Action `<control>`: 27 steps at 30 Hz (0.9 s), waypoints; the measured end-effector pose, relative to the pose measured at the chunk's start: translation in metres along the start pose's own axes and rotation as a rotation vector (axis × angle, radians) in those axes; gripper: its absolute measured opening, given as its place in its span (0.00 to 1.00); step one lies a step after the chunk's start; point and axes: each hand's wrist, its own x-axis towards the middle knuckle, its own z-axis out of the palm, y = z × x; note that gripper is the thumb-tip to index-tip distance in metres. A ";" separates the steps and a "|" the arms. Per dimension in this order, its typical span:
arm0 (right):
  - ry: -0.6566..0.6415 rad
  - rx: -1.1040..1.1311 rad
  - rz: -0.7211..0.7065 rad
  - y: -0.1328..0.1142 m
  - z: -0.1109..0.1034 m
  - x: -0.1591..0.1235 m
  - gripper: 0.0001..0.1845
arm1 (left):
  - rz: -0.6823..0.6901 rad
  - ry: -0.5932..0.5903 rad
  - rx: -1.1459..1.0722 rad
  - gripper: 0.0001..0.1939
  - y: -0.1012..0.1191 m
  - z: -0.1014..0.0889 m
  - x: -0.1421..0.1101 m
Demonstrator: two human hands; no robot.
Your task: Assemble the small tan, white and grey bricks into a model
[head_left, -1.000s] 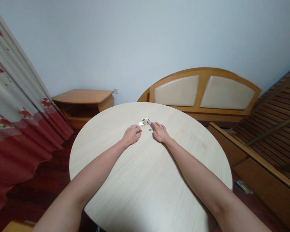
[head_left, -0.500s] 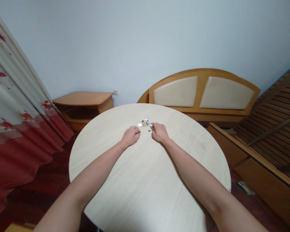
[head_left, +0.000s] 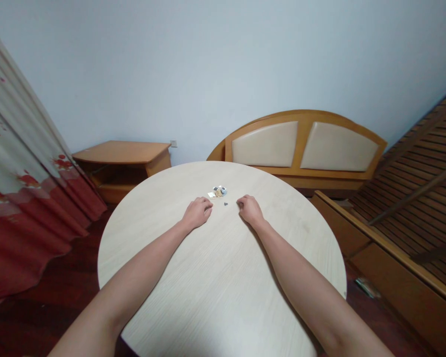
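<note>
A small heap of flat little pieces (head_left: 218, 192), white, tan and dark, lies on the round pale wooden table (head_left: 208, 287). Nearer to me is a separate tiny dark piece (head_left: 226, 204). My left hand (head_left: 198, 212) rests just left of the heap, fingers curled and the thumb close to the index finger. To the right of the dark piece, my right hand (head_left: 250, 209) is closed, its fingertips drawn together in a pinch. Whatever either hand may hold is too small or hidden to name.
Behind the table a padded headboard (head_left: 297, 144) leans by the wall. A low wooden cabinet (head_left: 121, 152) stands at the back left, beside a red and white curtain (head_left: 26, 208). Along the right are a wooden bed rail (head_left: 386, 253) and brown slats (head_left: 427, 188).
My right hand has drawn back from the heap, and its fingers have curled in. My left hand stays nearly in place beside the heap. The whole view has shifted slightly.
</note>
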 end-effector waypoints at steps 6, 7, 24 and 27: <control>0.094 0.176 0.035 -0.004 -0.002 -0.010 0.12 | 0.004 0.029 0.025 0.13 0.007 -0.005 -0.003; 0.102 0.229 0.015 -0.009 -0.001 -0.012 0.11 | 0.010 0.034 0.041 0.13 0.009 -0.006 -0.003; -0.122 1.074 -0.084 -0.060 0.017 -0.018 0.18 | 0.189 0.046 -0.065 0.09 0.022 -0.025 -0.018; -0.160 1.147 -0.029 -0.061 0.018 -0.017 0.22 | 0.184 0.033 -0.053 0.10 0.023 -0.026 -0.017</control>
